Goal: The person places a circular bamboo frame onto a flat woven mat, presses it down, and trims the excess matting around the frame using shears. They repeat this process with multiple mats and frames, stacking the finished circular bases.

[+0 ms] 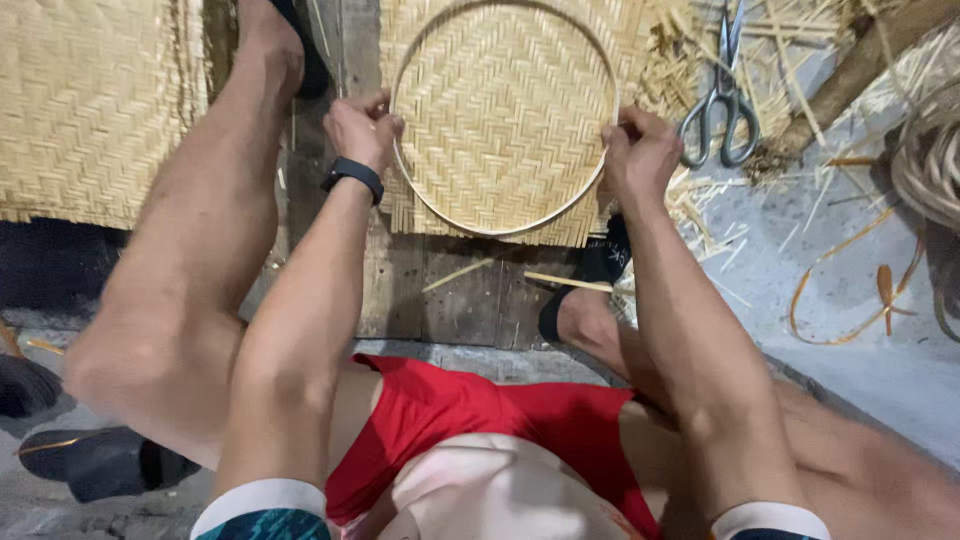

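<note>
Head view, hands (362, 128) (640, 152) gripping hoop (500, 228)

The person wears red shorts (520, 420) and a pale shirt whose short sleeves end in white cuffs above a teal pattern. A black wristband (353, 174) circles the left wrist at about ten o'clock. Arms and legs are bare, and black sandals (598, 270) are on the feet.

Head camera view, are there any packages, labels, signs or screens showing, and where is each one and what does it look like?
Screen: a small black wristband device on the left wrist, just behind the left hand; narrow, dark, nothing readable on it.
Mark: a small pale print on the black sandal strap below the right hand.
No packages or signs.
</note>
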`<action>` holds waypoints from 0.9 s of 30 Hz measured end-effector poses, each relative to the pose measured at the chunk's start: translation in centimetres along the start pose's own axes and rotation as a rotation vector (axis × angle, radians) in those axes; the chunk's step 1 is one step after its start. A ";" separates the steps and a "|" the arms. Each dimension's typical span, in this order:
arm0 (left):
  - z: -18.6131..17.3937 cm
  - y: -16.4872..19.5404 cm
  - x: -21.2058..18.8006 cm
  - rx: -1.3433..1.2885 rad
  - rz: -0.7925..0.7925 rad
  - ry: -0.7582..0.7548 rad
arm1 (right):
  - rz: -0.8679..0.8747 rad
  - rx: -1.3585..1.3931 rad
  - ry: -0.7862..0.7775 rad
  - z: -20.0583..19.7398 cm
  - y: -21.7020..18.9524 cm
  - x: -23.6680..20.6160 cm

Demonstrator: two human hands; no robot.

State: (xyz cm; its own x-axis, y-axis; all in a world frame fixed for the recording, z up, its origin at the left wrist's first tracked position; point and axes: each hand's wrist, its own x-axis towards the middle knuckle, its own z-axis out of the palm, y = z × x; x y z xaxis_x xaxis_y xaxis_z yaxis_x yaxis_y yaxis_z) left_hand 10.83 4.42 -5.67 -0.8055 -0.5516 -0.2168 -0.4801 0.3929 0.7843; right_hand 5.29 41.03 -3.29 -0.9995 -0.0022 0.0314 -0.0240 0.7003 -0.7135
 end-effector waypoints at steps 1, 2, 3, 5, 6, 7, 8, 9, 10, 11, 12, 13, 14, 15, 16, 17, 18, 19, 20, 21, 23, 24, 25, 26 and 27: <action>-0.1 0.1 -0.3 0.074 0.032 0.032 | 0.029 0.017 -0.005 0.1 0.1 -0.1; -0.3 0.2 -0.5 0.092 0.029 0.017 | 0.056 0.037 -0.010 0.1 0.2 -0.3; -0.5 0.4 -0.7 0.110 0.029 0.007 | 0.079 0.060 -0.014 0.2 0.3 -0.2; -0.8 0.7 -0.8 0.131 0.056 0.003 | 0.100 0.057 -0.015 0.2 0.3 -0.1; -1.0 0.8 -0.7 0.130 0.081 0.010 | 0.107 0.056 -0.012 0.3 0.3 0.0; -1.0 0.8 -0.7 0.128 0.105 0.017 | 0.119 0.056 -0.015 0.4 0.4 0.1; -1.0 0.8 -0.6 0.120 0.114 0.016 | 0.131 0.056 -0.019 0.4 0.5 0.2; -1.0 0.7 -0.5 0.112 0.123 0.014 | 0.145 0.056 -0.023 0.5 0.6 0.2; -0.9 0.6 -0.4 0.105 0.133 0.013 | 0.155 0.084 -0.022 0.5 0.7 0.2; -0.8 0.5 -0.4 0.113 0.118 0.016 | 0.164 0.113 -0.017 0.6 0.9 0.2; -0.8 0.3 -0.3 0.122 0.107 0.017 | 0.175 0.143 -0.008 0.6 1.1 0.2; -0.7 0.2 -0.2 0.130 0.100 0.017 | 0.160 0.141 -0.006 0.6 1.2 0.1; -0.7 0.1 -0.1 0.116 0.086 0.011 | 0.149 0.139 -0.005 0.6 1.4 0.1; -0.7 0.0 0.0 0.103 0.070 0.001 | 0.141 0.136 -0.005 0.7 1.6 0.1; -0.7 -0.2 0.1 0.088 0.051 -0.010 | 0.158 0.148 -0.007 0.7 1.7 0.0; -0.7 -0.4 0.3 0.085 0.066 -0.030 | 0.172 0.158 -0.014 0.7 1.8 0.1; -0.8 -0.7 0.4 0.079 0.077 -0.051 | 0.186 0.163 -0.025 0.7 1.9 0.2; -0.8 -0.9 0.6 0.070 0.085 -0.069 | 0.168 0.129 -0.021 0.7 1.9 0.3; -0.8 -1.1 0.7 0.017 0.053 -0.080 | 0.149 0.093 -0.020 0.7 2.0 0.4; -0.9 -1.3 0.8 -0.038 0.021 -0.091 | 0.130 0.058 -0.018 0.6 2.0 0.4; -0.9 -1.4 1.0 -0.164 -0.103 -0.134 | 0.201 0.087 -0.063 0.5 1.9 0.5; -0.9 -1.4 1.1 -0.238 -0.192 -0.162 | 0.232 0.100 -0.087 0.5 1.7 0.6; -0.9 -1.4 1.2 -0.310 -0.276 -0.191 | 0.223 0.083 -0.068 0.4 1.5 0.5; -0.9 -1.3 1.2 -0.293 -0.264 -0.196 | 0.213 0.069 -0.047 0.3 1.2 0.5; -0.9 -1.1 1.2 -0.272 -0.249 -0.202 | 0.205 0.058 -0.023 0.2 0.9 0.4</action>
State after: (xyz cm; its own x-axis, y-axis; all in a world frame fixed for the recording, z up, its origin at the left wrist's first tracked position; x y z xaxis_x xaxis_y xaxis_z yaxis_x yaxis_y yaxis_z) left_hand 10.67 2.62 -6.24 -0.7417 -0.4386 -0.5074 -0.5809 0.0421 0.8129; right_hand 4.85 41.53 -3.99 -0.9838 0.1190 -0.1342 0.1794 0.6455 -0.7424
